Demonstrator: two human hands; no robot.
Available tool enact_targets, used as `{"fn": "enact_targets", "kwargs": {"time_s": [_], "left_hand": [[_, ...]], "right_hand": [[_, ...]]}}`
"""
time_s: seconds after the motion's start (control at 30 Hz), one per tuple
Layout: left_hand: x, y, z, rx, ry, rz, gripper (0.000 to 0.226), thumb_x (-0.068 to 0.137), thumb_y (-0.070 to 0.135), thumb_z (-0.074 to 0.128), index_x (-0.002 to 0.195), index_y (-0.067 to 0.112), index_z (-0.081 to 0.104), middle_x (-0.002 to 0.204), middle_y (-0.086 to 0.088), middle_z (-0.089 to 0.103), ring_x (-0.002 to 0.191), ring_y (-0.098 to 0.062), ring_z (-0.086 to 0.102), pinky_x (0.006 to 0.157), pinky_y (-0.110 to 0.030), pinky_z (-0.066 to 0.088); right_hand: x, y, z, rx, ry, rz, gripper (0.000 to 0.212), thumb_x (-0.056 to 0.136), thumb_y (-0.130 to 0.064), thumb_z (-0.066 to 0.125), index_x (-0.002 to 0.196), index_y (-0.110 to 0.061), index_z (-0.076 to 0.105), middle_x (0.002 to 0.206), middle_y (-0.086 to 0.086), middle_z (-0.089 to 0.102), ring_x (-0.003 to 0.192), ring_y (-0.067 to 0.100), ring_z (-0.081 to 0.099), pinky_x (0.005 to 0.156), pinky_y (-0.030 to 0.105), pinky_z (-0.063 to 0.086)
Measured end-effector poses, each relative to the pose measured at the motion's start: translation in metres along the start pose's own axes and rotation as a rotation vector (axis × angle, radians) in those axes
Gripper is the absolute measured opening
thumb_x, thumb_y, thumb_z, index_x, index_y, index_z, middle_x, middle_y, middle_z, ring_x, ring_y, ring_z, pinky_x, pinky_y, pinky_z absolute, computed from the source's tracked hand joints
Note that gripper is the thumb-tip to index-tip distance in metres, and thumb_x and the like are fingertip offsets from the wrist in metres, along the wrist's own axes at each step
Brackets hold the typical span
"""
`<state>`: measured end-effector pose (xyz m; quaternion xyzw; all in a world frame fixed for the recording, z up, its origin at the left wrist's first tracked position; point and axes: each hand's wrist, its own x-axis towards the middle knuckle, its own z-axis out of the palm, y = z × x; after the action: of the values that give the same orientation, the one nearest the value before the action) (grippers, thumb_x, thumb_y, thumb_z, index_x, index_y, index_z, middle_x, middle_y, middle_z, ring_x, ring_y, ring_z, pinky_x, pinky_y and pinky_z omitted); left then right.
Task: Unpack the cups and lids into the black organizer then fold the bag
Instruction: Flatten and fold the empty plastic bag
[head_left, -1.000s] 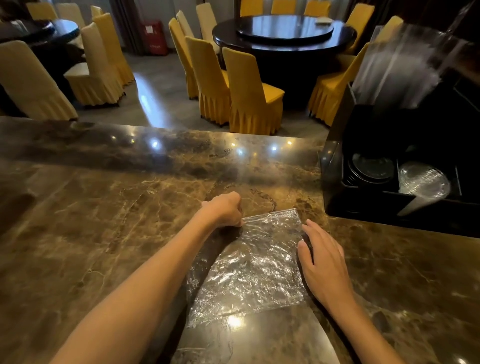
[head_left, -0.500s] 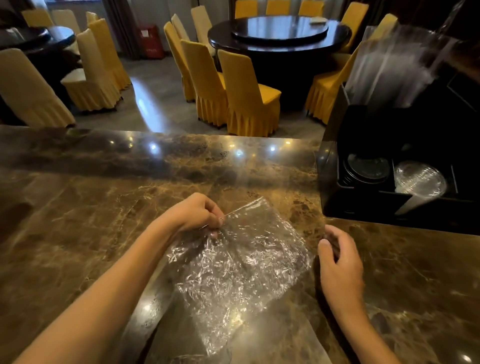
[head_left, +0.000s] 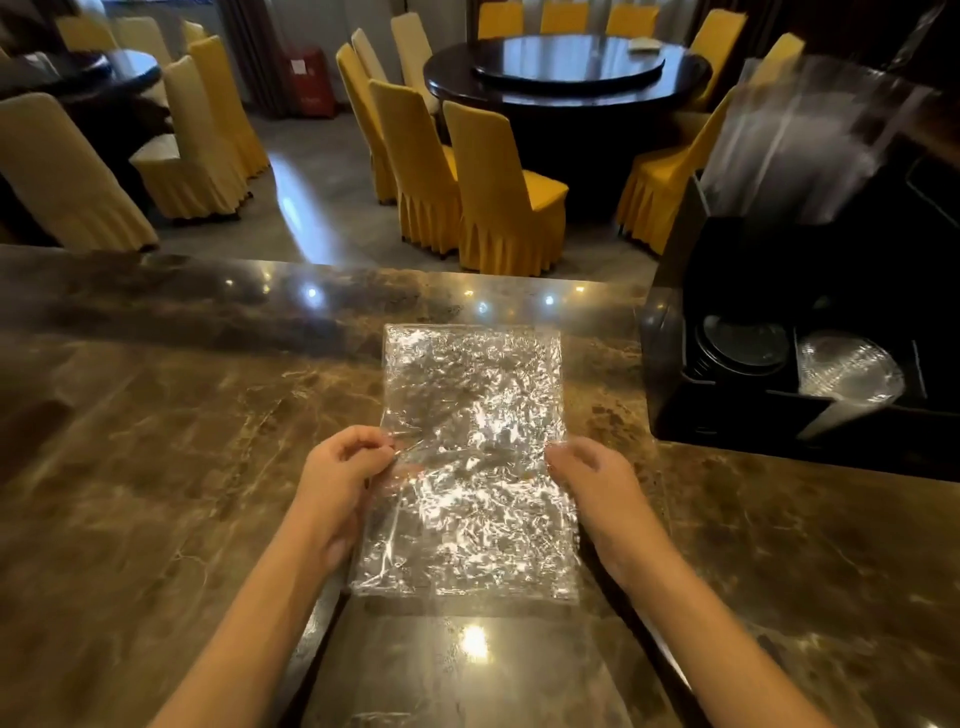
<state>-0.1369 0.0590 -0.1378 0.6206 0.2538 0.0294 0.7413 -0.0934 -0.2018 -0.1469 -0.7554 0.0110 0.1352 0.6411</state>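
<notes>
Bag (head_left: 470, 462), clear crinkled plastic, lies spread over the marble counter (head_left: 156, 467), pinched at mid-length on both side edges: left hand (head_left: 340, 475) closed on the left edge, right hand (head_left: 589, 480) closed on the right, the two held apart across its width. It looks empty and flat. Off to the right, the black organizer (head_left: 675, 322) holds dark lids (head_left: 740, 345) and clear lids (head_left: 847, 369) in adjoining compartments, with clear cups (head_left: 800, 140) up top. Unpacking appears done; folding appears under way, not finished.

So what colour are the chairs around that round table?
Yellow: the chairs wear yellow covers, seen in the head view.
</notes>
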Motion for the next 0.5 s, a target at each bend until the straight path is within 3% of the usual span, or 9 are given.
{"fn": "enact_targets", "kwargs": {"time_s": [0.03, 0.1, 0.17, 0.3, 0.5], "left_hand": [[-0.003, -0.001, 0.001, -0.029, -0.003, -0.003, 0.015, 0.089, -0.011, 0.062, 0.091, 0.002, 0.069, 0.084, -0.013, 0.070, 0.066, -0.018, 0.064, 0.061, -0.026, 0.058], [-0.007, -0.003, 0.003, -0.043, -0.016, 0.010, 0.013, 0.088, -0.011, 0.063, 0.092, 0.002, 0.068, 0.083, -0.012, 0.070, 0.066, -0.017, 0.065, 0.062, -0.027, 0.056], [-0.010, -0.005, 0.003, 0.005, -0.012, 0.052, 0.012, 0.087, -0.011, 0.065, 0.092, -0.001, 0.068, 0.077, -0.009, 0.068, 0.062, -0.013, 0.064, 0.061, -0.023, 0.053], [-0.011, -0.009, 0.002, 0.118, -0.032, 0.105, 0.005, 0.087, -0.005, 0.070, 0.090, -0.002, 0.069, 0.070, -0.011, 0.067, 0.060, -0.018, 0.061, 0.059, -0.023, 0.052], [-0.010, -0.016, 0.005, 0.165, -0.134, 0.125, 0.006, 0.090, 0.000, 0.070, 0.086, 0.002, 0.066, 0.063, -0.014, 0.066, 0.047, -0.018, 0.055, 0.044, -0.022, 0.048]], "right_hand": [[0.004, -0.002, 0.000, 0.035, -0.026, -0.027, 0.022, 0.090, -0.033, 0.065, 0.069, -0.030, 0.069, 0.058, -0.013, 0.059, 0.059, 0.007, 0.056, 0.069, 0.024, 0.043], [0.010, -0.005, 0.000, 0.053, -0.053, -0.069, 0.037, 0.089, -0.026, 0.067, 0.053, -0.029, 0.058, 0.050, -0.017, 0.048, 0.051, 0.004, 0.043, 0.059, 0.020, 0.040], [0.013, -0.009, -0.003, 0.031, -0.078, -0.113, 0.035, 0.089, -0.029, 0.068, 0.057, -0.028, 0.054, 0.053, -0.016, 0.046, 0.052, 0.006, 0.040, 0.051, 0.015, 0.038], [0.017, -0.008, -0.014, -0.033, -0.087, -0.156, 0.032, 0.090, -0.033, 0.068, 0.060, -0.026, 0.059, 0.055, -0.014, 0.052, 0.054, 0.006, 0.046, 0.052, 0.012, 0.042], [0.020, -0.005, -0.031, -0.017, -0.069, -0.124, 0.014, 0.087, -0.023, 0.074, 0.075, -0.018, 0.072, 0.067, 0.004, 0.063, 0.063, 0.016, 0.054, 0.063, 0.025, 0.047]]}}
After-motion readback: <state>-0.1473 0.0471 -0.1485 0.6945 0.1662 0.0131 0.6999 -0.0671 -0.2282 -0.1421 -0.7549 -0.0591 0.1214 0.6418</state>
